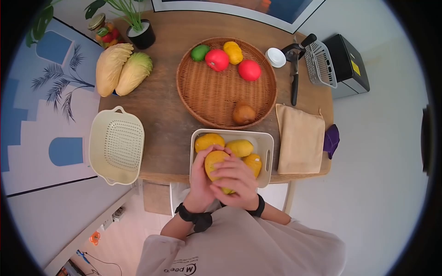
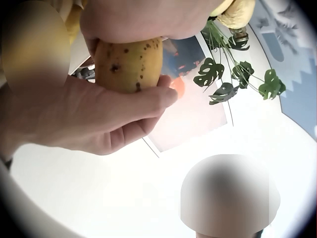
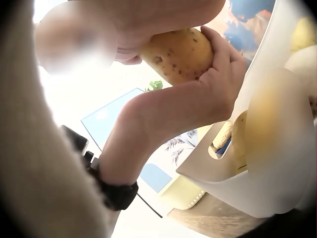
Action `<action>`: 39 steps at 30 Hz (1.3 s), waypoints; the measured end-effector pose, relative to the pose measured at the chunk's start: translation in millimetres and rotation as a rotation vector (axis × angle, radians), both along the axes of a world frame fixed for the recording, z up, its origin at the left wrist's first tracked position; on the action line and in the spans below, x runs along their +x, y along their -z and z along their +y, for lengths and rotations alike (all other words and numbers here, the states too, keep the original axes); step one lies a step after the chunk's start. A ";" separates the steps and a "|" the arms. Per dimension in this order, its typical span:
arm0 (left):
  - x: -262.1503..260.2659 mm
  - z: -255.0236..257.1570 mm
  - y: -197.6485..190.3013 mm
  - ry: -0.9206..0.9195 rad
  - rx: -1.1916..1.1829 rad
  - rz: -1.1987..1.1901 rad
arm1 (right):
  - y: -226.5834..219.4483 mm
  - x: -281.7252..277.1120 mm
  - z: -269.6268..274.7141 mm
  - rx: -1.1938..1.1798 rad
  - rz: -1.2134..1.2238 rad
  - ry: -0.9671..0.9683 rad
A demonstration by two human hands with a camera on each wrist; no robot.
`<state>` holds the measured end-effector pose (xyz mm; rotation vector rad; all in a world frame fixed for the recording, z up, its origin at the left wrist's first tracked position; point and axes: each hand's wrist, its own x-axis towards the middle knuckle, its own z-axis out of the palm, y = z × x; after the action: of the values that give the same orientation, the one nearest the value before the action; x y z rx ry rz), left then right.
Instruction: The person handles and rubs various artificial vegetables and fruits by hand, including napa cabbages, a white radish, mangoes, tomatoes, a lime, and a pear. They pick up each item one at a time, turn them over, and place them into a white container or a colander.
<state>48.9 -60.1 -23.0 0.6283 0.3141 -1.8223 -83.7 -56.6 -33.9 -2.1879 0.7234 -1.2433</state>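
A yellow mango (image 1: 214, 162) with brown specks is held between both hands, over the near side of a white bin (image 1: 268, 138). My left hand (image 1: 200, 177) cups it from the left, and my right hand (image 1: 236, 183) lies across its right side with fingers bent over the skin. Dark spots on the mango (image 2: 130, 64) show up close in the left wrist view. From the right wrist view, the left hand (image 3: 220, 82) curls thumb and fingers around the mango (image 3: 181, 55). More yellow mangoes (image 1: 240, 148) lie in the bin.
Behind the bin stands a round wicker tray (image 1: 207, 101) with tomatoes, a brown fruit and other produce. A cream colander (image 1: 96, 147) is at left, napa cabbages (image 1: 108, 69) beyond it. At right lie a tan cloth bag (image 1: 300, 142) and a black-handled knife (image 1: 294, 92).
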 end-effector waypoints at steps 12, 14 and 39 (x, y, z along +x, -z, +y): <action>-2.7 29.5 11.4 0.026 -0.269 0.250 | -1.9 2.0 18.1 -0.088 0.026 0.001; -1.1 36.4 13.7 0.013 -0.276 0.102 | 0.2 5.3 24.3 -0.099 0.024 -0.047; -16.3 32.8 4.8 -0.111 -0.207 -0.689 | -12.4 10.9 30.2 0.272 -0.004 0.176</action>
<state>32.5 -27.3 -27.9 1.0176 -0.2928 -1.4060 -72.8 -26.4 -21.5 -1.9338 1.0378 -1.1557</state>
